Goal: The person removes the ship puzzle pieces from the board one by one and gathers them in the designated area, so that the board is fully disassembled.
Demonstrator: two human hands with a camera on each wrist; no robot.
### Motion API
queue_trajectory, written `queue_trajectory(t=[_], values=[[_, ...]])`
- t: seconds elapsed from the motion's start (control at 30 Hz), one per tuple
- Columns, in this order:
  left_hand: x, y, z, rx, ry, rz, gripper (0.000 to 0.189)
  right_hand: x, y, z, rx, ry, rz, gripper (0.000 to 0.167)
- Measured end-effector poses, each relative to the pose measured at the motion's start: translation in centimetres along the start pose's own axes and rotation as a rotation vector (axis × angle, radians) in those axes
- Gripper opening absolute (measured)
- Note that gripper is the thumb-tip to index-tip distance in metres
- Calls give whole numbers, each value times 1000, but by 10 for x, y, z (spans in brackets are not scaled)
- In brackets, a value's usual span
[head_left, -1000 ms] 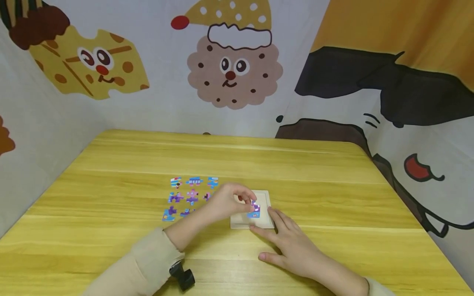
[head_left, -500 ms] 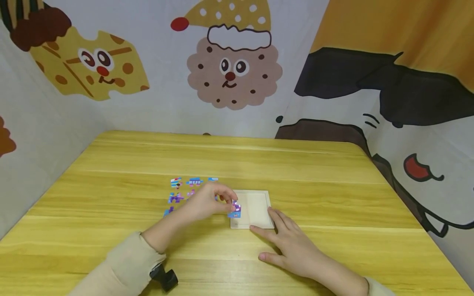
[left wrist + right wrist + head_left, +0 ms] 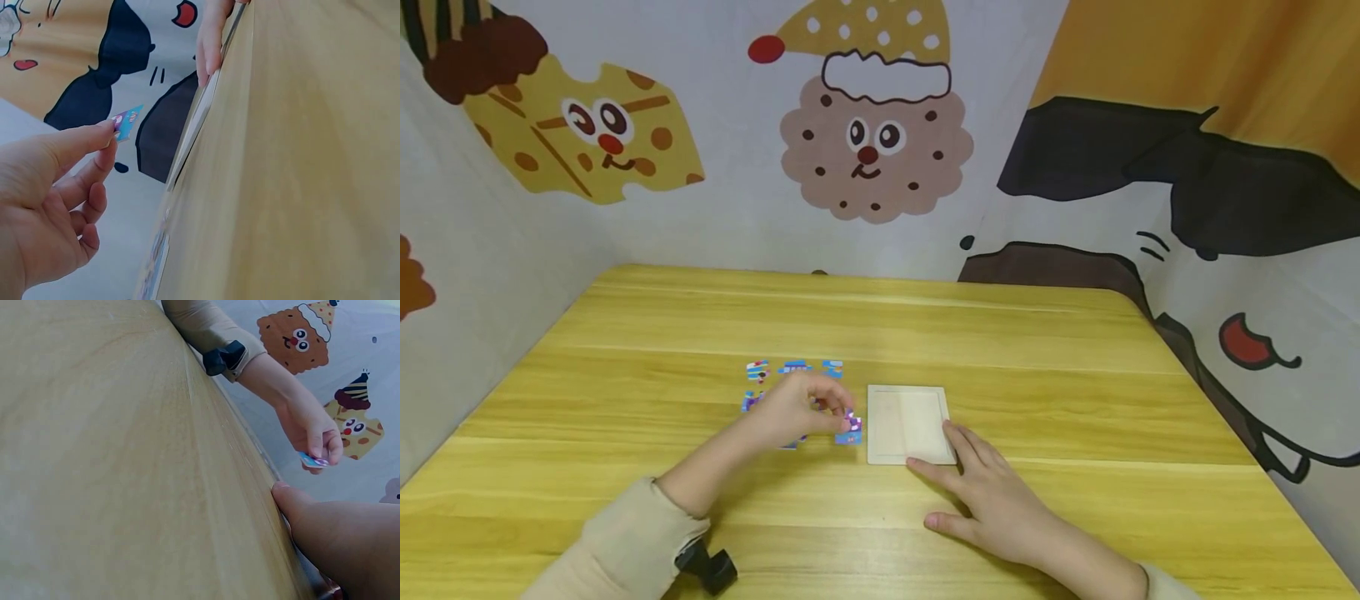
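Note:
Between thumb and forefinger, my left hand pinches a blue and purple jigsaw piece. In the left wrist view this piece is lifted off the table, its corner pointing away from the fingertips. The hand hovers over the right side of a group of loose jigsaw pieces, covering some of them. Just to the right lies a square pale wooden puzzle tray with a bare inside. My right hand rests with spread fingers at the tray's lower right corner, touching its edge.
The yellow wood-grain table reaches back to a cartoon-printed cloth. A black strap mount sticks out from the left sleeve.
My left hand has moved left with the pinched jigsaw piece, from above the tray to above the loose pieces. My right hand stays at the tray's corner.

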State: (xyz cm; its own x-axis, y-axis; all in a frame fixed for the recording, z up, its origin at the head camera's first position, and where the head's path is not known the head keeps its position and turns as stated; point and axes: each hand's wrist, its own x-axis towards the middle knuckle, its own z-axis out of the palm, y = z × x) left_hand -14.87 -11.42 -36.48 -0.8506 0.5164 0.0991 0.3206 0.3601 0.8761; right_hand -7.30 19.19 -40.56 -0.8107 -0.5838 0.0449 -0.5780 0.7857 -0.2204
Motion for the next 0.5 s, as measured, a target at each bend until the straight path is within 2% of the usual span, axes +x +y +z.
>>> queue_trajectory(t=[0.27, 0.5], values=[[-6, -8, -5, 48, 5, 14, 11, -1, -1, -1, 7, 4, 2, 61], [-8, -14, -9, 46, -4, 22, 14, 0, -1, -1, 2, 3, 1, 61]])
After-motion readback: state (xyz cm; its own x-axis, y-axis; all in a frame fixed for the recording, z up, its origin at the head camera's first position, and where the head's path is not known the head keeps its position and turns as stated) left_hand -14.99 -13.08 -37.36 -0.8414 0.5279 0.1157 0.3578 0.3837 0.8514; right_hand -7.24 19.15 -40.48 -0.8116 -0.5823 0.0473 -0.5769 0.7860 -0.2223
